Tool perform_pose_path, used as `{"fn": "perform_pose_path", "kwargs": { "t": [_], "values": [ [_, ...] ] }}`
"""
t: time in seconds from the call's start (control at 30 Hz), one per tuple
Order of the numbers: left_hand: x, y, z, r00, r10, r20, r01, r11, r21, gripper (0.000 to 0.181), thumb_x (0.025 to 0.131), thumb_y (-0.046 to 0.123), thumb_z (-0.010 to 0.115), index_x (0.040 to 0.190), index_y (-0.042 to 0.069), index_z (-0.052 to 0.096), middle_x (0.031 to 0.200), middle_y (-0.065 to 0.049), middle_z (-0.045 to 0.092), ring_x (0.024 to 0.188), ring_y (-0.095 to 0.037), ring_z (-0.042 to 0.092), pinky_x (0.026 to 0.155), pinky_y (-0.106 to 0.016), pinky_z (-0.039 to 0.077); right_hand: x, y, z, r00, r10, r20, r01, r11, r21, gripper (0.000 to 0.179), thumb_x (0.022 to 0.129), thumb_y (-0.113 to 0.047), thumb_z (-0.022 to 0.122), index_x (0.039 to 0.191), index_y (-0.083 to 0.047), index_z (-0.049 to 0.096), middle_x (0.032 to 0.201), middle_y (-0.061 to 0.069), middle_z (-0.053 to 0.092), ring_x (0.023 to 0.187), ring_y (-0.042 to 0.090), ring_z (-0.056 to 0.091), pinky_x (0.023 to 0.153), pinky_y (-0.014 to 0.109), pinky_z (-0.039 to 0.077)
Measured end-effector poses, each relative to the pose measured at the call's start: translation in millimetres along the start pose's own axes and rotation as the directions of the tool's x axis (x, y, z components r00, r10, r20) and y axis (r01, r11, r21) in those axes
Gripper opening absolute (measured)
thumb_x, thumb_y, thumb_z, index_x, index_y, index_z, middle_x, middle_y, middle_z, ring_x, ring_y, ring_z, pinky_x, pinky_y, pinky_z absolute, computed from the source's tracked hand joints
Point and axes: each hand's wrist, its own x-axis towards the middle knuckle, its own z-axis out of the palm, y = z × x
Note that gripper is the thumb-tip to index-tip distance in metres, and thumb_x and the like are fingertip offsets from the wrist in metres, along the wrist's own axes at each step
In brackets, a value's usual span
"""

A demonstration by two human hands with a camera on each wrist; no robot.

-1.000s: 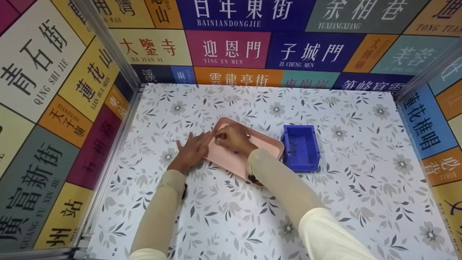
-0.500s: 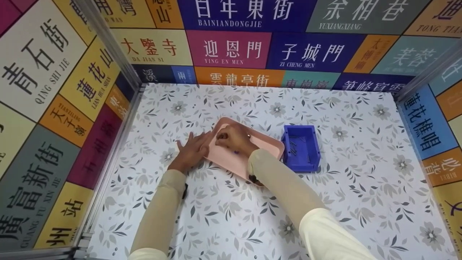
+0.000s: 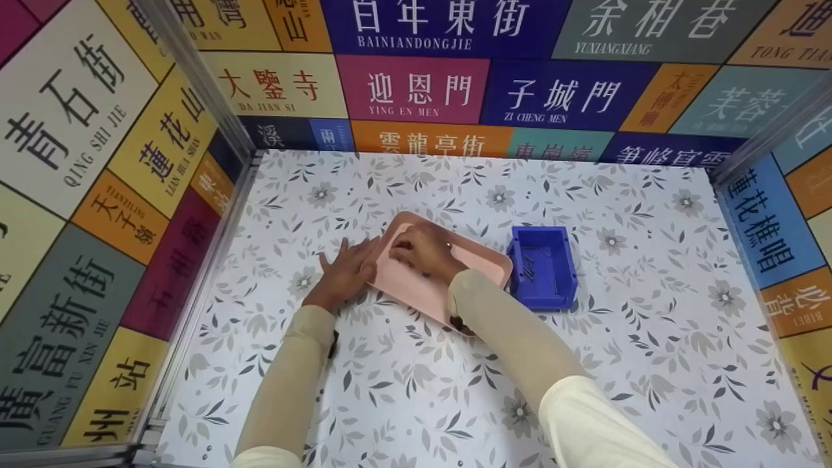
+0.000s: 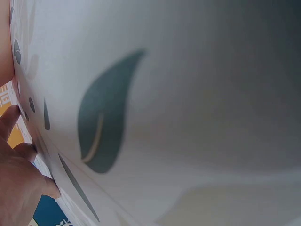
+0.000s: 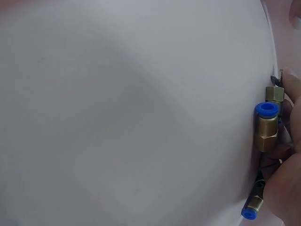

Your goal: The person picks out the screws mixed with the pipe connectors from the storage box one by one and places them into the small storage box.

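My left hand (image 3: 346,272) lies with fingers spread at the left edge of a pink tray (image 3: 416,296), fingertips right at the rim. In the left wrist view its fingers (image 4: 51,187) rest on the patterned surface. My right hand (image 3: 426,250) is inside the tray, fingers curled down near its left end. In the right wrist view those fingers grip a small brass hex fitting (image 5: 274,93), partly hidden. Close by are a brass push-in fitting (image 5: 266,127) with a blue collar and another blue-collared fitting (image 5: 249,213).
A blue bin (image 3: 546,302) stands just right of the tray, with several thin dark pieces (image 3: 528,268) in it. The tabletop (image 3: 650,364) has a leaf and flower print. Sign-covered walls (image 3: 416,91) enclose the back and sides.
My right hand shifts very slightly to the right within the tray, its fingers turning a little. The left hand, the tray and the blue bin keep their places.
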Motion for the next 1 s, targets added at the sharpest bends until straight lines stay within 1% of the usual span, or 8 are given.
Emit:
{"fn": "perform_pose_path", "kwargs": {
  "t": [0.1,0.2,0.33,0.5,0.63,0.83,0.87,1.0],
  "values": [
    [-0.8,0.2,0.4,1.000,-0.007,-0.002,0.007,1.000,-0.001,0.056,0.106,0.059,0.024,0.161,0.051,0.015,0.170,0.006,0.024,0.159,-0.040,-0.003,0.113,-0.079,-0.013,0.1,-0.1,0.2,1.000,0.011,0.016,-0.011,1.000,0.009,0.015,0.090,-0.032,0.079,0.094,-0.018,0.083,0.081,-0.005,0.076,0.080,0.014,0.065,0.079,0.031,0.052],
    [-1.4,0.2,0.9,1.000,-0.006,-0.006,0.006,1.000,-0.011,0.057,0.106,0.060,0.024,0.161,0.049,0.016,0.170,0.007,0.023,0.160,-0.039,-0.003,0.113,-0.078,-0.014,0.2,-0.3,0.2,1.000,0.014,0.020,-0.014,1.000,0.024,0.017,0.087,-0.030,0.082,0.096,-0.016,0.083,0.084,-0.004,0.077,0.080,0.014,0.066,0.078,0.030,0.054],
    [-2.1,0.3,1.3,1.000,-0.006,-0.014,0.006,1.000,-0.019,0.057,0.106,0.059,0.024,0.162,0.047,0.018,0.170,0.007,0.024,0.160,-0.039,-0.003,0.113,-0.078,-0.014,-0.3,-0.3,-0.1,0.999,0.024,0.021,-0.025,0.999,0.038,0.015,0.088,-0.028,0.082,0.095,-0.016,0.083,0.081,-0.004,0.076,0.078,0.014,0.066,0.076,0.029,0.054],
    [-2.1,1.3,1.0,1.000,-0.023,-0.015,0.022,1.000,-0.022,0.056,0.106,0.058,0.026,0.161,0.050,0.018,0.170,0.008,0.025,0.160,-0.038,-0.004,0.115,-0.076,-0.015,-1.8,-0.3,-0.9,0.999,0.036,0.021,-0.037,0.997,0.063,0.013,0.091,-0.028,0.078,0.096,-0.017,0.083,0.078,-0.006,0.075,0.078,0.013,0.064,0.078,0.030,0.052],
    [-1.4,1.4,0.5,0.999,-0.027,-0.020,0.027,0.999,-0.032,0.056,0.105,0.057,0.028,0.160,0.051,0.019,0.169,0.009,0.026,0.160,-0.037,-0.004,0.115,-0.075,-0.016,-2.3,-0.4,-1.4,0.999,0.042,0.008,-0.043,0.996,0.077,0.013,0.094,-0.029,0.075,0.097,-0.018,0.082,0.075,-0.007,0.072,0.075,0.011,0.062,0.076,0.029,0.051],
    [-2.7,2.9,-1.1,1.000,-0.030,-0.011,0.029,0.999,-0.022,0.055,0.106,0.059,0.025,0.160,0.051,0.019,0.170,0.006,0.026,0.160,-0.037,-0.004,0.114,-0.077,-0.014,-1.1,1.7,0.3,0.998,0.017,-0.056,-0.013,0.997,0.082,0.018,0.098,-0.029,0.070,0.086,-0.018,0.079,0.062,-0.007,0.063,0.061,0.008,0.057,0.065,0.027,0.049],
    [-2.7,3.6,-1.3,0.999,-0.036,-0.010,0.035,0.999,-0.018,0.055,0.106,0.059,0.025,0.160,0.052,0.019,0.170,0.006,0.026,0.160,-0.037,-0.003,0.114,-0.077,-0.014,-1.0,2.0,0.7,0.998,0.018,-0.061,-0.013,0.996,0.084,0.020,0.098,-0.029,0.069,0.084,-0.018,0.078,0.060,-0.008,0.061,0.059,0.008,0.056,0.063,0.027,0.048],
    [-2.2,5.2,-1.7,0.998,-0.057,-0.005,0.057,0.998,-0.023,0.054,0.105,0.060,0.027,0.159,0.054,0.019,0.170,0.007,0.026,0.160,-0.036,-0.004,0.115,-0.077,-0.015,-1.0,1.5,0.2,0.997,0.028,-0.067,-0.021,0.995,0.101,0.024,0.100,-0.028,0.067,0.081,-0.017,0.075,0.058,-0.008,0.059,0.058,0.007,0.055,0.061,0.026,0.046]
  ]
}}
